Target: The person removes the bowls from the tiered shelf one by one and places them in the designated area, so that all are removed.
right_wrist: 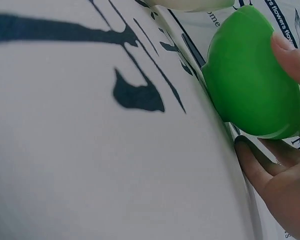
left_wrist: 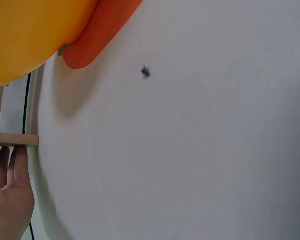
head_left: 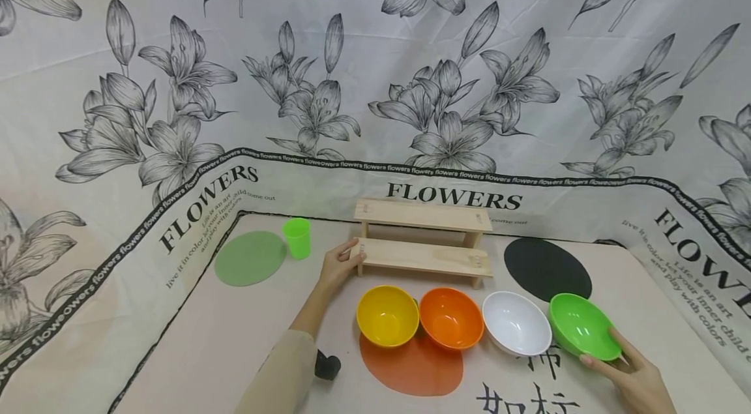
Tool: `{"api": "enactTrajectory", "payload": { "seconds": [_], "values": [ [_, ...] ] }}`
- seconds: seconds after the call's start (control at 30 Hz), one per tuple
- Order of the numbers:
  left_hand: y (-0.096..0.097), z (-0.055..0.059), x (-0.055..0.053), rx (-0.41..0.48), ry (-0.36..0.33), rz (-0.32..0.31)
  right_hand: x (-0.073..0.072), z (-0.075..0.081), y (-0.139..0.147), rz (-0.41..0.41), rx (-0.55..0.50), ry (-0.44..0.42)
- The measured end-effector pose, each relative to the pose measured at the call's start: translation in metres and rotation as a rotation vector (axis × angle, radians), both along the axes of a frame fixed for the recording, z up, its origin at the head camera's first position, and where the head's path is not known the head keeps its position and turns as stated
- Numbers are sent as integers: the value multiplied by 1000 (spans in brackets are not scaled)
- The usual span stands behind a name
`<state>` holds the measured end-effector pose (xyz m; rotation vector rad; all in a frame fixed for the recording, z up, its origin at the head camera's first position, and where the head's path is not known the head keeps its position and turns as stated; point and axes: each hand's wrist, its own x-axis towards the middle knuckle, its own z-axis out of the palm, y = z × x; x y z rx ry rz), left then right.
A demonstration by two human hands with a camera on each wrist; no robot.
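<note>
My left hand [head_left: 340,265] grips the left end of a two-tier wooden stand [head_left: 422,256]. In the left wrist view its fingers [left_wrist: 21,162] reach in below the overhanging board and meet the leg; the thumb is hidden there. On the right, my right hand [head_left: 633,371] holds a green bowl [head_left: 583,326] by its near right side, thumb and fingers apart around it. Whether that bowl touches the table cannot be told. Left of it, in a row before the stand, are a white bowl [head_left: 516,323], an orange bowl [head_left: 451,318] and a yellow bowl [head_left: 387,316].
A green cup [head_left: 297,238] stands by a pale green round mat [head_left: 249,259] at the back left. A black round mat [head_left: 548,268] lies right of the stand, an orange-red mat [head_left: 411,371] under the front bowls. Flower-printed cloth [head_left: 328,179] hangs behind.
</note>
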<state>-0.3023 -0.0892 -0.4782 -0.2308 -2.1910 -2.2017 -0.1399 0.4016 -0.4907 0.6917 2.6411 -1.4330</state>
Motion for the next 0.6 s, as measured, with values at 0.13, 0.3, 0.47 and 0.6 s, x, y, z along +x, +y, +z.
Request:
{"api": "enactTrajectory", "payload": {
  "seconds": [0.13,0.3,0.47,0.6],
  "values": [
    [0,-1,-1,-9,4,2,-2,5,-2,20,20,-9],
    [0,0,0,-13,-7,4,0,7,-1,55,26,19],
    [1,2,2,-11,-13,9,1,9,1,80,23,10],
    [0,1,1,-7,-14,10,-1,10,1,78,35,5]
  ]
}}
